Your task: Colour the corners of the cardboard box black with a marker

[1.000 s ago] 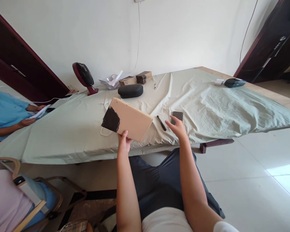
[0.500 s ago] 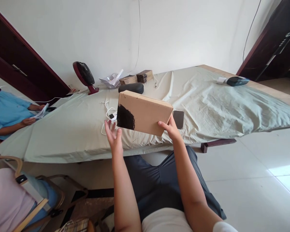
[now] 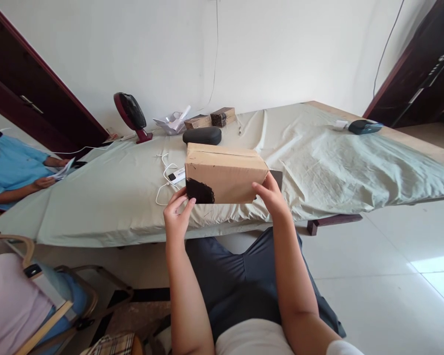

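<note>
A brown cardboard box (image 3: 229, 181) with a black patch at its lower left corner is held up over the near edge of the cloth-covered table (image 3: 107, 197). My left hand (image 3: 178, 211) grips that blackened corner, thumb in front and fingers behind. At the other end, my right hand (image 3: 272, 196) has its thumb on the front face, its fingers mostly hidden behind the box. The top face, with a seam along it, shows. Behind the box lie a white power strip (image 3: 177, 175) with a white cable and a dark flat device (image 3: 277, 178), partly covered.
Farther back are a black case (image 3: 202, 135), two small cardboard boxes (image 3: 223, 117), crumpled plastic wrapping (image 3: 172, 122) and a dark red fan (image 3: 131, 116). A dark pouch (image 3: 365, 126) lies at right. On the left sits a person (image 3: 17, 167) holding papers; a chair (image 3: 33, 271) stands nearer.
My left hand has closed onto the box's left corner, where it was open beside it. The box has tilted, showing more of its top, and is now more level.
</note>
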The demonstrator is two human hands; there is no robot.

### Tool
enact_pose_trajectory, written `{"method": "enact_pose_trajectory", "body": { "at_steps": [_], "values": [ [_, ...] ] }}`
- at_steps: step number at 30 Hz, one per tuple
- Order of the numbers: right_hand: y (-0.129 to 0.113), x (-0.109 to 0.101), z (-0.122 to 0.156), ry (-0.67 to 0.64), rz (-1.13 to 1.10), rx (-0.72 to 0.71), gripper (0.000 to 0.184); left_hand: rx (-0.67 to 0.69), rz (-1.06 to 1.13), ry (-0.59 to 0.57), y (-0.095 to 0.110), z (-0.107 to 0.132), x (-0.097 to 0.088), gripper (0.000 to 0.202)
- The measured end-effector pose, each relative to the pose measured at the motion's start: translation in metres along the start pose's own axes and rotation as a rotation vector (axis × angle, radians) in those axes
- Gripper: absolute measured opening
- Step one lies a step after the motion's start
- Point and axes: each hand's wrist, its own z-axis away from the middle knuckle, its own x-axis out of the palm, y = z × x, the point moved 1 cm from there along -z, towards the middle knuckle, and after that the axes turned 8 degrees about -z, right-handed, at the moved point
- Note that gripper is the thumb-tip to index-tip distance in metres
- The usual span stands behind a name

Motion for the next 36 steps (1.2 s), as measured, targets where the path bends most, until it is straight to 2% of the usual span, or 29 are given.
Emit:
{"method": "enact_pose_trajectory", "body": {
  "at_steps": [3, 7, 11, 14, 16, 19, 24, 27, 31, 36],
  "values": [
    [-0.004, -0.001, 0.000, 0.056, -0.109, 0.069, 0.060, -0.012, 0.004, -0.031, -0.001, 0.001, -0.002, 0.031],
    [-0.009, -0.002, -0.002, 0.139, -0.094, 0.107, 0.056, -0.051, 0.056, -0.060, -0.001, 0.001, -0.007, 0.037],
    [-0.011, -0.002, -0.002, 0.121, -0.030, 0.059, 0.077, -0.062, 0.152, -0.104, -0.002, 0.001, -0.012, 0.059],
    [-0.011, -0.003, 0.000, 0.085, 0.029, -0.007, 0.085, -0.090, 0.151, -0.165, 0.001, 0.002, -0.014, 0.078],
    [-0.011, -0.004, 0.002, 0.059, 0.038, -0.003, 0.080, -0.096, 0.112, -0.204, 0.005, 0.003, -0.013, 0.086],
    [-0.013, -0.005, 0.003, 0.062, 0.068, 0.016, 0.063, -0.086, 0.040, -0.265, 0.014, 0.004, -0.011, 0.091],
    [-0.017, -0.002, 0.004, 0.089, 0.205, -0.087, 0.047, -0.121, 0.080, -0.300, 0.016, 0.008, -0.008, 0.089],
    [-0.018, 0.000, 0.003, 0.138, 0.243, -0.129, 0.049, -0.241, 0.119, -0.238, 0.014, 0.011, -0.006, 0.093],
    [-0.015, 0.002, 0.002, 0.224, 0.181, -0.119, 0.056, -0.522, 0.111, -0.145, 0.018, 0.013, -0.003, 0.090],
    [-0.012, 0.005, 0.000, 0.211, 0.193, -0.144, 0.052, -0.714, 0.131, -0.177, 0.020, 0.011, -0.002, 0.097]
  ]
}}
